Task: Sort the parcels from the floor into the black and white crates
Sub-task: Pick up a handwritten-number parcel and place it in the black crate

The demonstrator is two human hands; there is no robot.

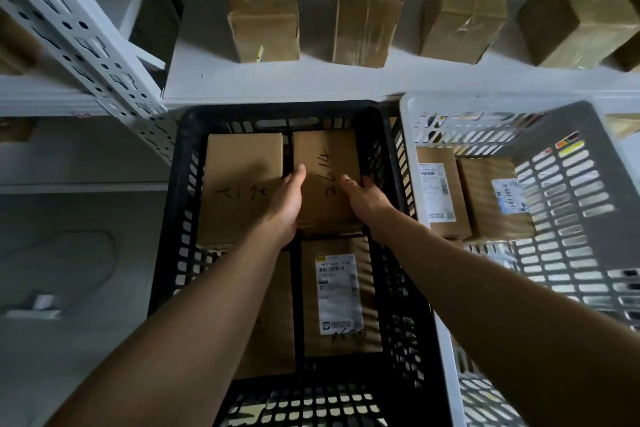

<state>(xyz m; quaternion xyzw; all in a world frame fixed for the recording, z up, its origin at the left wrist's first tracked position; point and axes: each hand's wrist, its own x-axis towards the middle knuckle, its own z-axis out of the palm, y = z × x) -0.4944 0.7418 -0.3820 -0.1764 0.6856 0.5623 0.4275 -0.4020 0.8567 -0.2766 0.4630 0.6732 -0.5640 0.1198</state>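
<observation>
The black crate stands in front of me with several brown parcels lying flat in it. Both my hands are down inside it on the far-right parcel, which has black handwriting on top. My left hand grips its left edge, thumb along the top, fingers hidden between the boxes. My right hand grips its right edge beside the crate wall. Another handwritten parcel lies to its left, and a parcel with a white label lies nearer me. The white crate on the right holds two labelled parcels.
A white shelf behind the crates carries several brown cardboard boxes. A perforated metal shelf upright slants down at the left, close to the black crate's far-left corner. Grey floor lies to the left.
</observation>
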